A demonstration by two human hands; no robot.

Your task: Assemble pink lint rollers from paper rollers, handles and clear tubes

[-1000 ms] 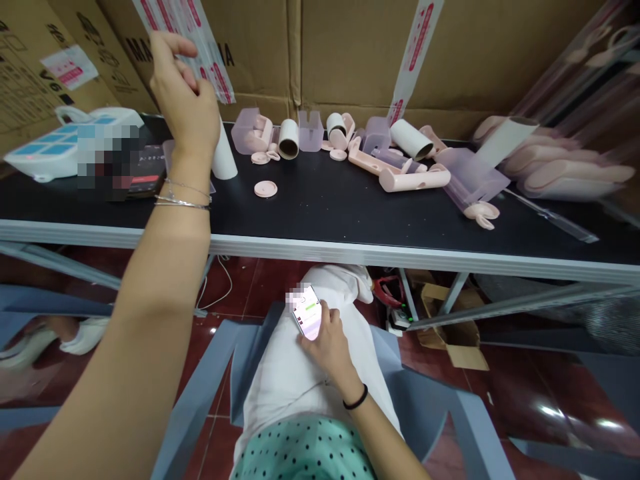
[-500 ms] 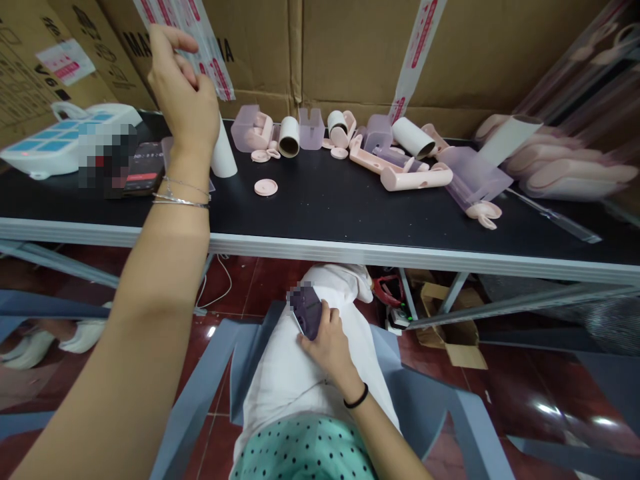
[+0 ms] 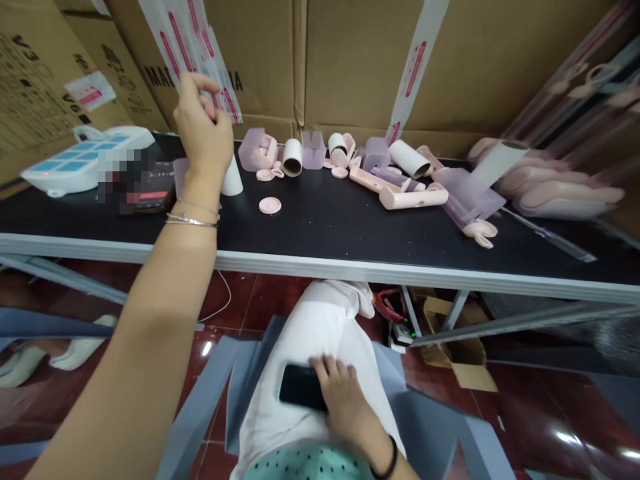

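My left hand (image 3: 205, 127) is raised over the table's left part. Its fingers are loosely bent and apart, with nothing visible in them. Beside its wrist a white cardboard tube (image 3: 233, 180) stands upright, partly hidden by the arm. A round pink lid (image 3: 270, 205) lies to its right on the black tabletop. My right hand (image 3: 345, 397), slightly blurred, is low over my lap. Its fingers are closed over the right end of a dark smartphone (image 3: 301, 387), whose black screen faces up on my white trousers.
Pink and translucent purple plastic parts (image 3: 414, 196) and more white tubes (image 3: 410, 159) spread along the table's back. To the left are a white device with blue panels (image 3: 95, 157) and a dark box (image 3: 155, 190). Cardboard boxes (image 3: 350, 67) stand behind. The table's metal edge (image 3: 320, 269) crosses above my knees.
My right hand has brought the phone closer to my body and turned it, so its screen shows instead of its back. The left hand stays raised; the whole view has tilted up slightly.
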